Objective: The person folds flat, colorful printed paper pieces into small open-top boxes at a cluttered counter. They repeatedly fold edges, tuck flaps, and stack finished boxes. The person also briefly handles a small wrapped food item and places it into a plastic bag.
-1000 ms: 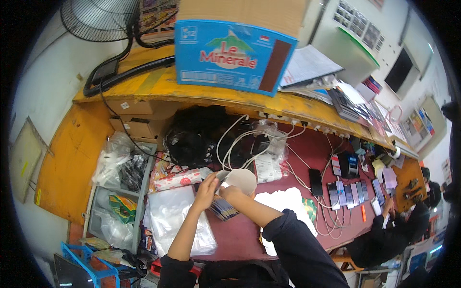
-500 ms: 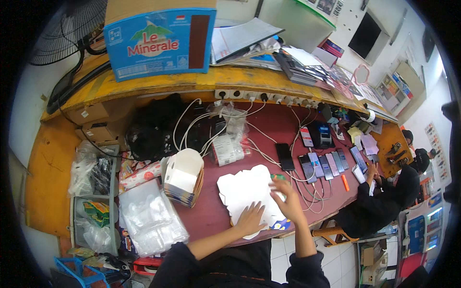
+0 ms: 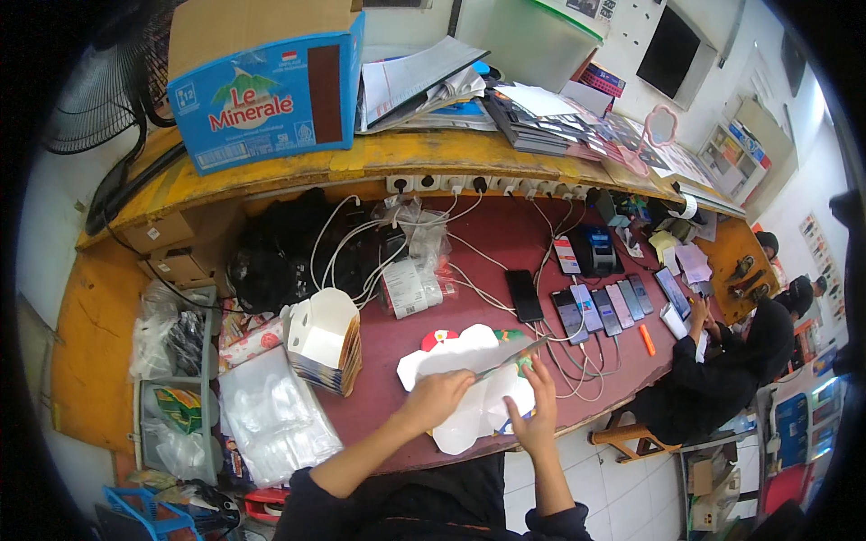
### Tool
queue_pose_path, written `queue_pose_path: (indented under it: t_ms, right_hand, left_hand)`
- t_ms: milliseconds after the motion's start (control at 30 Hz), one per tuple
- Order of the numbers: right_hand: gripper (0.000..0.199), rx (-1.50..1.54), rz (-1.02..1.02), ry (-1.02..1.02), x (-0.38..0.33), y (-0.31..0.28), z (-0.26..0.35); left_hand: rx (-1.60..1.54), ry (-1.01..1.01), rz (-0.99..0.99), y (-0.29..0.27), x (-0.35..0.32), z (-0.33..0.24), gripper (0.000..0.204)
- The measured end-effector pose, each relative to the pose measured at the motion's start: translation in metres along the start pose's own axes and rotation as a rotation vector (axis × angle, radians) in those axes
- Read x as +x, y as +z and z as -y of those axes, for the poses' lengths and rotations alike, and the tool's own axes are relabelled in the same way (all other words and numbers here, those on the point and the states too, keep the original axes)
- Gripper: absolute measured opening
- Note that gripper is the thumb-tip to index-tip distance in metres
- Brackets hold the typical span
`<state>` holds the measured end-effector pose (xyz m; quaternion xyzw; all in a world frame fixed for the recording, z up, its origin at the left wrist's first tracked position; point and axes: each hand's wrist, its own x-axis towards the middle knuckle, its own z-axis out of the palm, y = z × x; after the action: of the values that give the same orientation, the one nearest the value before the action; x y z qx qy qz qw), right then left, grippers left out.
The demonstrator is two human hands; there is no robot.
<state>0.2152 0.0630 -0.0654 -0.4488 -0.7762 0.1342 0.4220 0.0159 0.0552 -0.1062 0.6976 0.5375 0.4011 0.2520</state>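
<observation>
A flat, scallop-edged sheet of white cardboard (image 3: 465, 428), like an unfolded food box with a coloured printed outer side, lies on the dark red table in front of me. One of its panels is raised and folded up. My left hand (image 3: 439, 398) is closed on the edge of that raised panel. At the sheet's right side is my right hand (image 3: 535, 406), thumb and fingers apart, the fingertips touching the edge near a green printed corner. To the left stands a stack of folded card boxes (image 3: 327, 347), white inside, nested together.
Clear plastic bags (image 3: 275, 406) lie at the left beside grey bins (image 3: 216, 397). Several phones (image 3: 606, 311) with white charging cables rest to the right, near an orange marker (image 3: 647, 340). A person in black (image 3: 740, 370) sits farther right. A blue carton (image 3: 262, 108) stands on the shelf.
My left hand has gone from lying flat on the white sheet to gripping a panel, now lifted. My right hand has come down to the sheet's right edge. The view has shifted slightly.
</observation>
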Motion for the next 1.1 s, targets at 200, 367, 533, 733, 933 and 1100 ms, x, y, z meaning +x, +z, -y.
queue_pose_path:
  t_ms: [200, 367, 533, 733, 933, 1100]
  right_hand:
    - [0.046, 0.377, 0.110, -0.116, 0.021, 0.031, 0.049]
    - [0.017, 0.621, -0.126, 0.366, 0.015, 0.042, 0.058]
    - [0.018, 0.404, -0.023, -0.259, 0.026, 0.012, 0.044]
    - [0.017, 0.617, -0.098, 0.034, 0.020, 0.017, 0.055]
    - [0.015, 0.507, -0.458, 0.117, 0.021, 0.034, 0.074]
    - [0.017, 0.671, 0.086, 0.129, 0.022, 0.024, 0.067]
  left_hand:
    - [0.169, 0.379, 0.015, -0.087, 0.017, -0.052, 0.012]
    - [0.240, 0.187, -0.465, -0.096, 0.010, -0.049, 0.020]
    - [-1.156, -0.742, 0.198, -0.085, -0.011, -0.035, 0.049]
    - [-1.405, -0.706, -0.011, -0.055, -0.014, -0.053, 0.034]
    - [-1.343, -0.452, -0.401, -0.022, -0.034, -0.080, 0.029]
    - [-1.148, -0.086, -0.105, -0.028, -0.044, -0.043, 0.030]
